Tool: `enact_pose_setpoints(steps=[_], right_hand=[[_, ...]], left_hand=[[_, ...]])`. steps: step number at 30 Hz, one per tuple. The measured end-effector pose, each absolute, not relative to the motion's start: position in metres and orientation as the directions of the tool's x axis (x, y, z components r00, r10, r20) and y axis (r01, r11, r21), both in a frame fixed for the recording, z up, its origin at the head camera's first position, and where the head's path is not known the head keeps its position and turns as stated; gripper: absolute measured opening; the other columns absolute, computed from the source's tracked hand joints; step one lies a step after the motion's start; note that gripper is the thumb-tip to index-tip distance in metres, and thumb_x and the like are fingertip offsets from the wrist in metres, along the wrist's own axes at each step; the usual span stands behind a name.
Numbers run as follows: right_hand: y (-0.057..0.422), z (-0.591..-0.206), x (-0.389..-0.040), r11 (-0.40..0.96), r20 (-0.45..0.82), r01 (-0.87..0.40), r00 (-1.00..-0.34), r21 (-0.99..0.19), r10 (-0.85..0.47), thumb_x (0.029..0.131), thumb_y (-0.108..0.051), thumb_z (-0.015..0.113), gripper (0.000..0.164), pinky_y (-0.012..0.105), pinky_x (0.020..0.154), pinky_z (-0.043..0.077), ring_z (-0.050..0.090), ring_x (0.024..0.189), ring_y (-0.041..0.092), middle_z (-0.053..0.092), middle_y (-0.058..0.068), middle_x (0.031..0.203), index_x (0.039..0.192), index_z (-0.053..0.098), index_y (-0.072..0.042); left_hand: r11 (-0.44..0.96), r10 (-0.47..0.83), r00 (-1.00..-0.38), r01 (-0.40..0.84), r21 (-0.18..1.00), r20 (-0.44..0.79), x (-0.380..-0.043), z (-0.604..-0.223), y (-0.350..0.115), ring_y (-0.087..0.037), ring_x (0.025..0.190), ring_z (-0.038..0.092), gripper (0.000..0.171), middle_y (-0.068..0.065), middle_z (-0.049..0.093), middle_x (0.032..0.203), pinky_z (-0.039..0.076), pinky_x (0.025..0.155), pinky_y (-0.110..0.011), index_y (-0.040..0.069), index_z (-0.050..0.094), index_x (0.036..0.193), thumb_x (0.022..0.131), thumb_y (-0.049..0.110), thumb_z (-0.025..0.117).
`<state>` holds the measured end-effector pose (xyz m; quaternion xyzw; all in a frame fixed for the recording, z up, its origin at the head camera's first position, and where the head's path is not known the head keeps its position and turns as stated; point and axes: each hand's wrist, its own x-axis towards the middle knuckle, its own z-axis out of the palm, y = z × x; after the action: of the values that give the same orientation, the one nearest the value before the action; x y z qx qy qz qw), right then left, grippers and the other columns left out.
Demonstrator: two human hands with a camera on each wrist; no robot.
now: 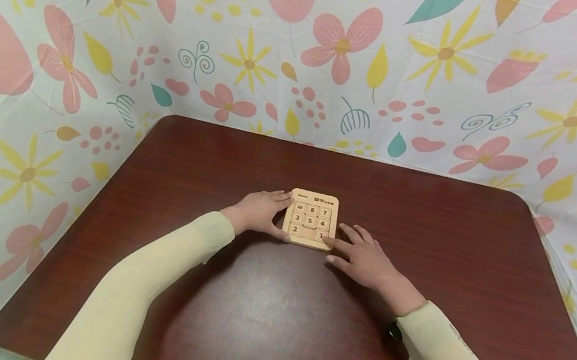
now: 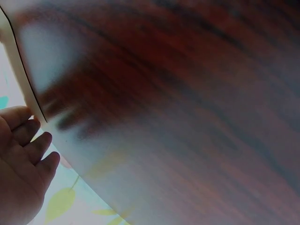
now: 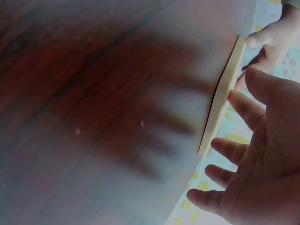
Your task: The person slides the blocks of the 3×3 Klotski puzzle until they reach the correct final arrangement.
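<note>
A white cloth (image 1: 258, 3) with pink, yellow and green flowers and leaves is hung behind and beside a dark red-brown table (image 1: 426, 224). A flat, light tan number board (image 1: 307, 243) is set on the table, between the two hands. Along its top, some black writing (image 1: 323, 201) can be seen. The two big signs are read as "数字", but the smaller signs after them are too small to be read. A little label (image 1: 302, 196) is printed at the top left, and it is too blurred to be made out.

Square tiles are held in three rows. In the top row, a number that is turned on its side, maybe a 6 or a 9, is followed by 8 (image 1: 312, 210) and 7 (image 1: 325, 213). In the middle row, 3 (image 1: 297, 218), 5 (image 1: 310, 221) and 4 (image 1: 322, 223) are read. In the bottom row, a gap is left between 2 (image 1: 295, 229) and 1 (image 1: 319, 235).

The left side of the board is touched by the left hand (image 1: 260, 210), which is spread wide, with the thumb put at the bottom corner and the fingers near the top. The 1 is touched by a finger of the right hand (image 1: 367, 262), whose fingers are held apart and loose. Both arms are covered by pale yellow sleeves (image 1: 138, 282).
</note>
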<state>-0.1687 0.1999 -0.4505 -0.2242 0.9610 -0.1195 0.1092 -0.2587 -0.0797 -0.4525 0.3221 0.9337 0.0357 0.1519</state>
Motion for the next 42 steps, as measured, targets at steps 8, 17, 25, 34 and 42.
enact_pose_setpoints(steps=[8,17,25,34,42], right_hand=[[0.2,-0.449,-0.168,0.87,-0.158,-0.4,-0.876,-0.288,-0.456,0.103,-0.04,0.058,0.047,0.079,0.109,0.034,0.03,0.15,0.056,0.038,0.024,0.162,0.147,0.058,-0.024],[0.198,-0.447,-0.169,0.861,-0.13,-0.42,-0.874,-0.287,-0.469,0.102,-0.04,0.059,0.046,0.079,0.108,0.035,0.032,0.149,0.055,0.04,0.024,0.161,0.144,0.061,-0.022],[0.19,-0.445,-0.173,0.839,-0.075,-0.459,-0.864,-0.292,-0.499,0.101,-0.04,0.061,0.045,0.078,0.108,0.036,0.036,0.147,0.053,0.043,0.024,0.159,0.14,0.064,-0.018],[0.177,-0.448,-0.176,0.839,-0.077,-0.462,-0.862,-0.289,-0.501,0.101,-0.041,0.061,0.053,0.076,0.11,0.037,0.035,0.149,0.051,0.04,0.024,0.161,0.148,0.056,-0.018],[0.165,-0.45,-0.178,0.822,-0.069,-0.497,-0.843,-0.279,-0.533,0.1,-0.041,0.063,0.052,0.076,0.109,0.038,0.036,0.149,0.049,0.041,0.02,0.161,0.148,0.057,-0.022]], left_hand=[[0.79,0.612,-0.747,0.592,0.161,-0.258,-0.259,-0.454,-0.079,-0.025,0.16,0.027,0.105,-0.004,0.023,0.172,0.035,0.126,-0.044,0.013,0.03,0.163,0.084,0.071,0.069],[0.792,0.608,-0.748,0.595,0.139,-0.264,-0.259,-0.45,-0.079,-0.024,0.16,0.026,0.105,-0.004,0.023,0.172,0.033,0.127,-0.045,0.013,0.03,0.163,0.084,0.072,0.068],[0.788,0.611,-0.746,0.607,0.108,-0.264,-0.259,-0.452,-0.079,-0.024,0.159,0.027,0.106,-0.004,0.025,0.172,0.033,0.127,-0.044,0.012,0.031,0.162,0.083,0.074,0.068],[0.779,0.623,-0.741,0.617,0.11,-0.251,-0.26,-0.453,-0.079,-0.025,0.159,0.028,0.105,-0.005,0.026,0.171,0.034,0.126,-0.044,0.012,0.032,0.162,0.084,0.073,0.067],[0.782,0.621,-0.744,0.61,0.13,-0.245,-0.259,-0.452,-0.079,-0.026,0.159,0.029,0.105,-0.005,0.026,0.171,0.035,0.126,-0.044,0.011,0.032,0.162,0.084,0.072,0.069]])
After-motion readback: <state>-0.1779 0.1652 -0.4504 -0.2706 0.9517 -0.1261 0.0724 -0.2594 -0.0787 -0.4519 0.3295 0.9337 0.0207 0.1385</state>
